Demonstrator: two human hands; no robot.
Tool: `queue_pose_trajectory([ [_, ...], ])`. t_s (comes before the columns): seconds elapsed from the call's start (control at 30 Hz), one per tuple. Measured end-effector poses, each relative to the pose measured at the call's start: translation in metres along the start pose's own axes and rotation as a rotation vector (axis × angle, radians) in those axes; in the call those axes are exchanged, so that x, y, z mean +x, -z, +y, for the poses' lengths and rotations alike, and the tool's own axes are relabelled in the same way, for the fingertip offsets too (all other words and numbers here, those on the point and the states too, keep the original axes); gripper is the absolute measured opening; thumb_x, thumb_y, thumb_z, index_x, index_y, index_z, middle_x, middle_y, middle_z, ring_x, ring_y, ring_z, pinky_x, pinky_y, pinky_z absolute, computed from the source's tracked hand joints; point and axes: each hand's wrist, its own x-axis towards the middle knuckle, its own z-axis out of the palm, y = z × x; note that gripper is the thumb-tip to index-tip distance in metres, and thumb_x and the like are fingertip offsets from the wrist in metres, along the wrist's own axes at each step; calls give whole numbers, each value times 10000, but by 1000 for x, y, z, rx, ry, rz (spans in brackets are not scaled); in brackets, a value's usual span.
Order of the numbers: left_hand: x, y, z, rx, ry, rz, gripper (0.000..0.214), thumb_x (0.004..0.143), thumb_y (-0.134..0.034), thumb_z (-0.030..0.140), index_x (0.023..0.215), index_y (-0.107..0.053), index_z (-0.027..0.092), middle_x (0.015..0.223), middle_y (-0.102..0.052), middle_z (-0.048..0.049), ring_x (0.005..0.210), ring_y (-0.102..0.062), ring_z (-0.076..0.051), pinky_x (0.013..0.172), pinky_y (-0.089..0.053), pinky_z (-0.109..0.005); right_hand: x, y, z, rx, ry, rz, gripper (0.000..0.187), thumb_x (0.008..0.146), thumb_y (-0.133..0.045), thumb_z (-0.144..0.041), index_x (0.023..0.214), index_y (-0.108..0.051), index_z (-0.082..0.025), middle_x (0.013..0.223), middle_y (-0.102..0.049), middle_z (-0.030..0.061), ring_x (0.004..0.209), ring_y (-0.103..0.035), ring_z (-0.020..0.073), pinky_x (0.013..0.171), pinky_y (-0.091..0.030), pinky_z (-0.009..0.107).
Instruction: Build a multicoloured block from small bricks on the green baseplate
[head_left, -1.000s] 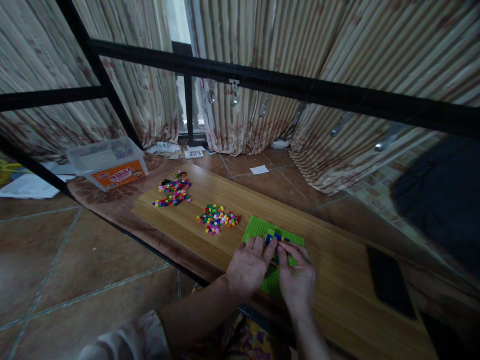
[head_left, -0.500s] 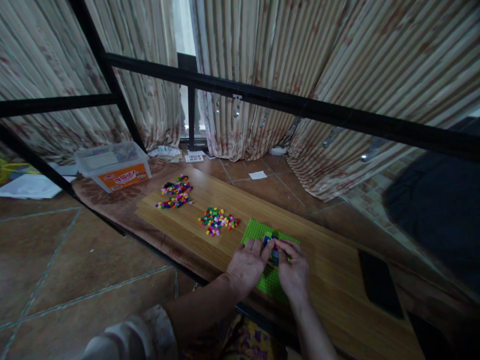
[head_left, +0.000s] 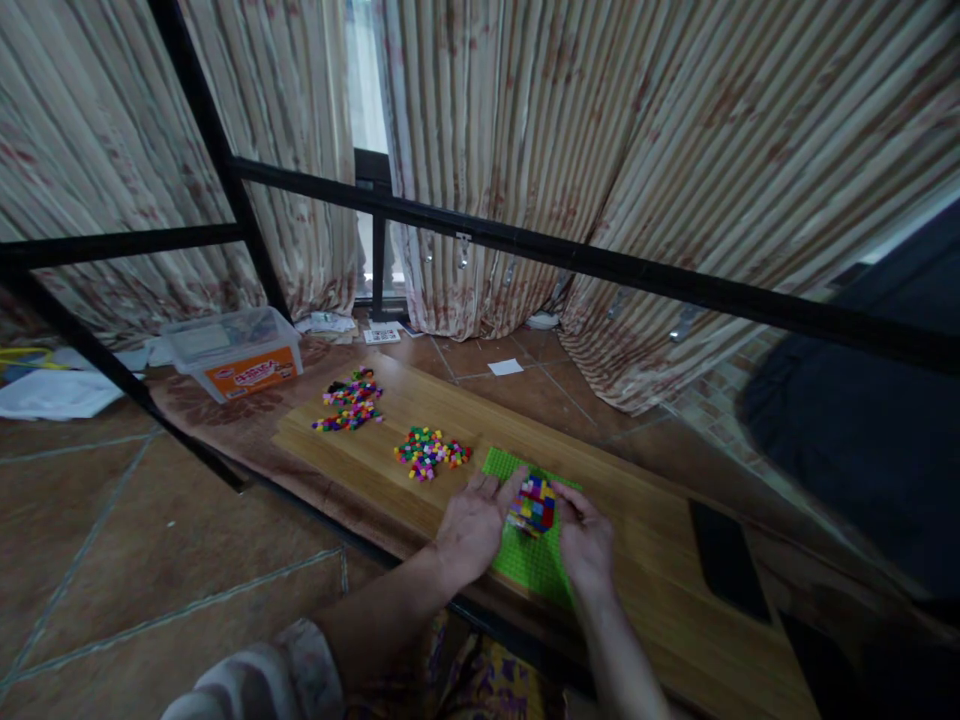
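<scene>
Head view: brick block (head_left: 535,508) between the fingers (head_left: 512,488).

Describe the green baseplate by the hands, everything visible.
The green baseplate is studded, looks like plastic and lies flat on the wooden board. A multicoloured block build appears to sit on it, between the left hand and right hand, which hide parts of its edges.

Two hands (head_left: 469,530) (head_left: 587,550), one green baseplate (head_left: 525,572), one multicoloured brick build (head_left: 535,508), one clear tub (head_left: 232,374)
</scene>
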Motion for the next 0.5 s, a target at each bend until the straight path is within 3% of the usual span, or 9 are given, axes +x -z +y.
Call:
queue_pose_trajectory([
  [0.13,-24,-4,-39,-57,162,113,755,721,-433,7,1436,-241,151,1129,-582,-91,1099,-504,-204,977,-412,-313,-13,15,-6,52,-2,91,316,763,-570,-391,927,-702,-156,976,-709,111,903,-649,232,869,-475,421],
  [0.23,-44,-12,-81,-57,354,168,607,778,-400,25,1368,-361,162,1155,-584,-89,1093,-516,-200,973,-417,-312,-36,19,-17,2,16,91,306,790,-562,-400,934,-698,-167,988,-698,104,918,-636,226,877,-467,400],
  [0.37,-51,-18,-130,-2,508,227,449,844,-363,64,1272,-466,151,1104,-604,-100,1063,-545,-209,955,-428,-322,-75,4,-31,-43,80,-70,265,845,-517,-384,943,-689,-208,1035,-677,79,967,-619,210,873,-472,357],
  [0.5,-35,-19,-157,63,543,205,394,856,-354,68,1210,-513,132,1061,-608,-104,1055,-549,-211,964,-418,-320,-101,-29,-34,-88,162,-323,236,874,-481,-333,947,-678,-226,997,-676,66,936,-626,193,832,-495,317],
])
